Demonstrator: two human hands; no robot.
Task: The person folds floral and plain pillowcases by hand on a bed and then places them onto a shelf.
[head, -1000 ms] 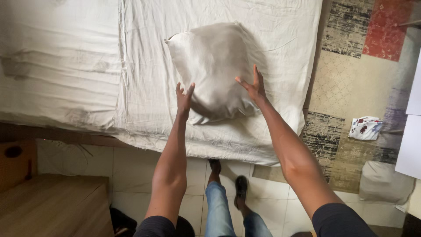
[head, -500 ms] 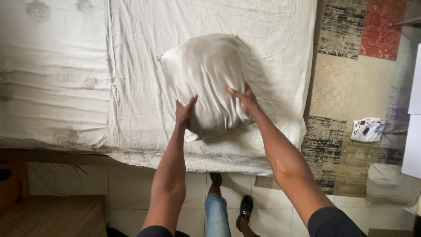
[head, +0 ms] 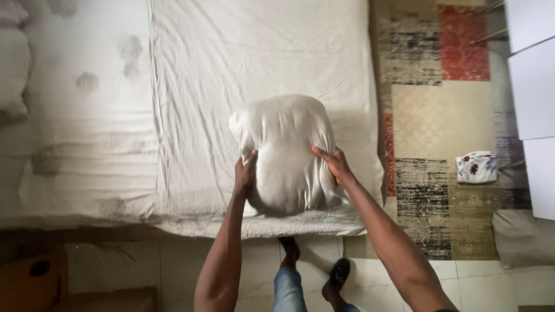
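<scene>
A plump pillow (head: 286, 144) in a cream case stands upright over the near edge of a bed covered with a white sheet (head: 231, 63). My left hand (head: 245, 172) presses its left side with fingers curled against the fabric. On the opposite side my right hand (head: 332, 163) grips the pillow, fingers spread over the cloth. Both arms reach forward from below, and the pillow is squeezed between the two hands.
A patterned rug (head: 439, 110) lies right of the bed, with a folded floral cloth (head: 477, 167) on it. White furniture panels (head: 535, 110) stand at the far right. Another pillow (head: 13, 69) lies at the bed's far left. My feet (head: 315, 266) stand on pale tiles.
The pillow has come toward me to the bed's near edge and turned more upright. Both hands stayed on its sides and now grip it lower and tighter.
</scene>
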